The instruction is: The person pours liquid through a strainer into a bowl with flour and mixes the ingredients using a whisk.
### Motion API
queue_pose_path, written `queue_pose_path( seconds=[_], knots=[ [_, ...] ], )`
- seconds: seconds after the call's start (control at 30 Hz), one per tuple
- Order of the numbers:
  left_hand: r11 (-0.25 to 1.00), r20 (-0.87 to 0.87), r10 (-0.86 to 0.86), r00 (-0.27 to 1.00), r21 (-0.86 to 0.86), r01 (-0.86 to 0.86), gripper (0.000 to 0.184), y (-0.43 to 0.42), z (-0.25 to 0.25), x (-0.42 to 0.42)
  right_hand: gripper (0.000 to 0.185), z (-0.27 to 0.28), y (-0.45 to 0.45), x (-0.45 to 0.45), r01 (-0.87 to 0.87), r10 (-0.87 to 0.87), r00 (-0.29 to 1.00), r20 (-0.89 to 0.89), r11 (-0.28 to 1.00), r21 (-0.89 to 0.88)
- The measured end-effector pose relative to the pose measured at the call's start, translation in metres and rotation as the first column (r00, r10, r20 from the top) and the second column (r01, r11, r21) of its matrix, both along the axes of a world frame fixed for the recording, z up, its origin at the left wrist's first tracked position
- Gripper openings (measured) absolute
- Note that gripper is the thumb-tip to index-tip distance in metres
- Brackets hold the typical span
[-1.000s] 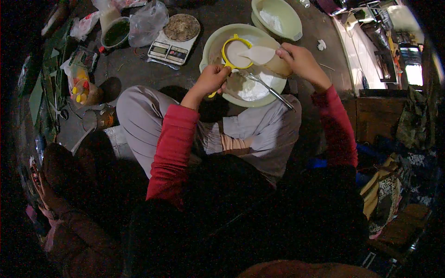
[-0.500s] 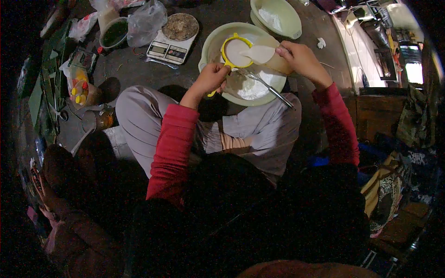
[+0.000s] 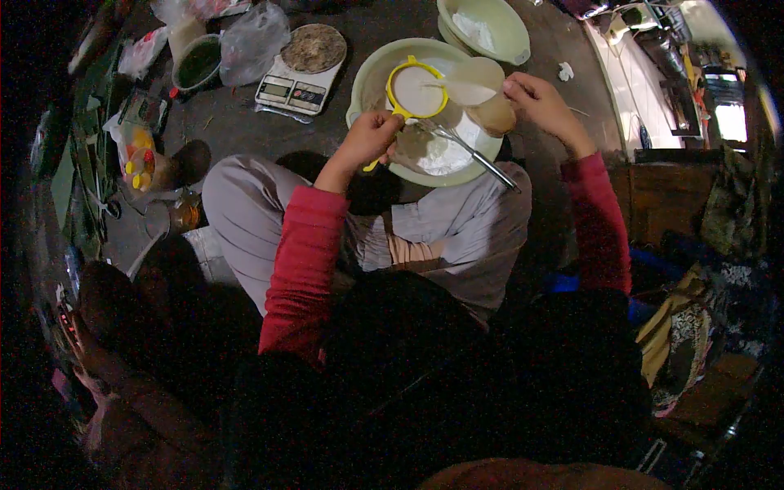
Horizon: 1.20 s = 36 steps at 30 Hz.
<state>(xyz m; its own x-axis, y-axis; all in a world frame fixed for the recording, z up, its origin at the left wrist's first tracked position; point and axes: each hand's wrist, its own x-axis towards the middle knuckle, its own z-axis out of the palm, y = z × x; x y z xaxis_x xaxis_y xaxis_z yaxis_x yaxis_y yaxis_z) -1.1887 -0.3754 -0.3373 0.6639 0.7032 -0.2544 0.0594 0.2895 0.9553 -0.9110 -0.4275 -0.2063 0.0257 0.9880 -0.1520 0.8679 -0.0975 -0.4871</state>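
Observation:
My left hand (image 3: 373,137) is closed on the handle of a yellow-rimmed strainer (image 3: 445,100), held over a pale green basin (image 3: 357,88). Whitish liquid shows inside the strainer's ring. My right hand (image 3: 532,100) grips the edge of a tilted bowl (image 3: 496,119), whose lip reaches the strainer's right side. Pale liquid fills the bowl's mouth and runs off toward the strainer. White powder (image 3: 445,157) lies in the basin below. A metal whisk (image 3: 492,169) leans in it, its handle over the near rim.
Behind the basin stands a second green basin (image 3: 520,55) with white powder. A kitchen scale (image 3: 296,91) carrying a round plate, a plastic bag (image 3: 255,41) and a bowl of dark green stuff (image 3: 197,64) sit at the left. Scissors (image 3: 106,204) lie near green leaves. Another person's hand (image 3: 72,331) shows lower left.
My right hand and the bowl have shifted slightly right, and the bowl's mouth shows more fully. My left hand and the strainer stay almost in place.

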Motion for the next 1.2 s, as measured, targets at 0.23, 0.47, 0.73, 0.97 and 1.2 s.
queue_pose_path(
  seconds=[0.23, 0.47, 0.73, 0.97, 1.2],
  knots=[
    [0.999, 0.013, -0.01, 1.0, -0.044, 0.011, 0.029, 0.002, -0.002, 0.001, 0.026, 0.004, -0.02, 0.006, 0.365, -0.382, 0.816, -0.434, 0.922, -0.125],
    [0.998, -0.053, -0.007, 0.999, -0.058, 0.003, 0.028, 0.002, 0.001, 0.0, 0.023, -0.009, -0.035, 0.044, 0.62, -0.45, 0.422, -0.787, 0.777, -0.112],
    [0.996, -0.095, 0.057, 0.994, -0.055, -0.063, 0.031, 0.0, 0.007, -0.005, 0.03, -0.146, -0.021, 0.162, 0.604, -0.481, 0.797, -0.365, 0.635, 0.481],
    [0.995, -0.109, 0.074, 0.991, -0.053, -0.081, 0.033, 0.003, 0.012, -0.008, 0.048, -0.176, -0.026, 0.129, 0.876, -0.818, 0.359, -0.449, 0.461, -0.141],
    [0.994, -0.1, 0.101, 0.99, -0.026, -0.104, 0.031, 0.009, 0.006, -0.008, 0.029, -0.166, -0.031, 0.115, 0.668, -0.761, 0.646, 0.063, 0.603, 0.436]
  ],
)
